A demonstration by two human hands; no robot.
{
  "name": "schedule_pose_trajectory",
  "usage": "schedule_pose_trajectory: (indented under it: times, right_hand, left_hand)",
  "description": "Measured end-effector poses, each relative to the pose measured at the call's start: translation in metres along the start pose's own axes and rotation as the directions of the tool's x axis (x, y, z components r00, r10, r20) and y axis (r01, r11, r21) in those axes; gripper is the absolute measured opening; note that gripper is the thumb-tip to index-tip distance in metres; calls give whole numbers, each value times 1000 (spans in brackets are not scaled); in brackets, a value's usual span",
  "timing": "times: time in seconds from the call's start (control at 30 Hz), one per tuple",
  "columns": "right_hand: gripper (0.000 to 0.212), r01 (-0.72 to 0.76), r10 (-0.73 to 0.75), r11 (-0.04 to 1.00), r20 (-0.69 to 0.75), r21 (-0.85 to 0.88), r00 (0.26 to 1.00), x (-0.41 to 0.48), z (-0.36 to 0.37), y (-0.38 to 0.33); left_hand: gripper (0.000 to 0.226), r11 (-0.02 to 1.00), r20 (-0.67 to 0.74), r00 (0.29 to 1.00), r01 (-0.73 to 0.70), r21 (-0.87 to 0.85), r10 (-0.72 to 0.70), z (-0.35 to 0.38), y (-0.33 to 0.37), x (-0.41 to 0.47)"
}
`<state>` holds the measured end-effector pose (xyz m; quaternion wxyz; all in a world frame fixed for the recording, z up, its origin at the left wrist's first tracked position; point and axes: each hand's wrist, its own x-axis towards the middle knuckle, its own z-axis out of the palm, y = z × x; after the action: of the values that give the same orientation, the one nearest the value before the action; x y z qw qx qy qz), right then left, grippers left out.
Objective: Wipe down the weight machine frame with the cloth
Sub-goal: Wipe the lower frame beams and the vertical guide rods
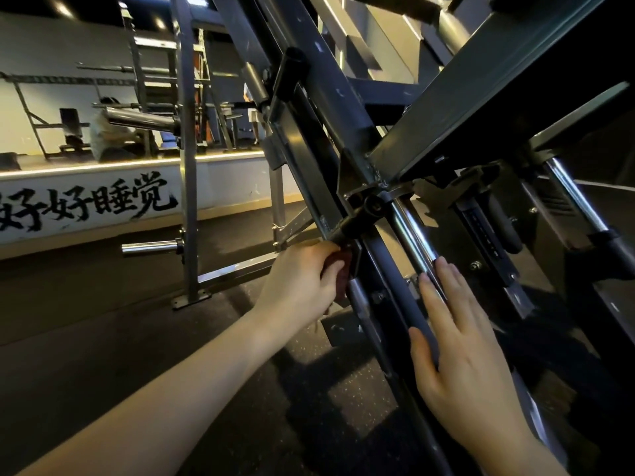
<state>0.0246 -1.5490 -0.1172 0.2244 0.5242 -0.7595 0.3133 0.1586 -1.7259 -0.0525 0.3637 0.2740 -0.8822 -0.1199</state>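
The weight machine frame (343, 108) fills the upper and right part of the head view: dark grey painted steel beams, glossy under the lamps, flecked with small pale chips, crossing at a bolted and welded joint (364, 197). Its main rail (381, 266) has its long axis on a slant, rising from the lower right, close to the person, to the upper left, farther off. A chrome rod (409, 231) runs alongside it, just to the right. Dark speckled floor (137, 338) lies beneath. The right hand (464, 355) lies flat on the lower stretch of the rail, fingers straight and together, holding nothing; it appears to serve as a brace. The left hand (302, 280) sits higher and to the left, against the rail's left edge just below the joint, fingers curled round the cloth (343, 273). The cloth is a small dark reddish wad, mostly hidden in the grip and pressed to the metal. The hands are apart, one on each side of the rail. The left hand, being the cloth bearer, is the nearer to the joint, so a stroke would likely follow the slant up or down.
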Motion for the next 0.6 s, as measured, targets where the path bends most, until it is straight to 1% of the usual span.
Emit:
schedule_pose_trajectory:
  times: [0.03,0.1,0.17,0.2,0.23,0.27,0.33,0.37,0.43,0.5,0.57,0.6]
  right_hand:
    - [73,-2,2,1000,2,1,1000,0,0,0]
    - [73,-6,6,1000,3,6,1000,1,1,1]
    - [73,-8,8,1000,-1,9,1000,1,1,0]
    - [72,-8,8,1000,-6,15,1000,1,1,0]
    - [72,-5,5,1000,-7,18,1000,1,1,-1]
    - [71,0,0,1000,-4,14,1000,1,1,0]
    - [71,12,-12,1000,0,-4,1000,1,2,1]
    - [71,15,-15,1000,3,-8,1000,0,1,1]
    - [71,7,-7,1000,-1,-3,1000,1,0,0]
    - [70,7,-7,1000,0,0,1000,2,0,0]
    - [71,7,-7,1000,-3,-4,1000,2,0,-1]
    - [71,7,-7,1000,-4,-5,1000,2,1,-1]
  left_hand:
    - [28,997,-27,998,49,-60,-51,0,4,1]
    - [30,956,-29,975,211,-202,-222,6,10,4]
    - [27,834,17,908,392,-388,-418,13,8,8]
    - [25,766,44,873,449,-460,-485,15,6,10]
    - [26,732,65,854,479,-484,-516,14,4,11]
    - [27,731,76,853,486,-479,-517,14,2,11]
    - [26,739,84,871,458,-495,-483,11,3,12]
    - [22,732,80,881,436,-524,-467,10,5,11]
    - [14,748,41,892,403,-527,-451,10,10,12]
    - [12,748,24,874,430,-506,-486,15,8,12]
    - [12,698,59,844,479,-532,-534,15,7,12]
    - [14,685,80,840,488,-541,-536,14,6,12]
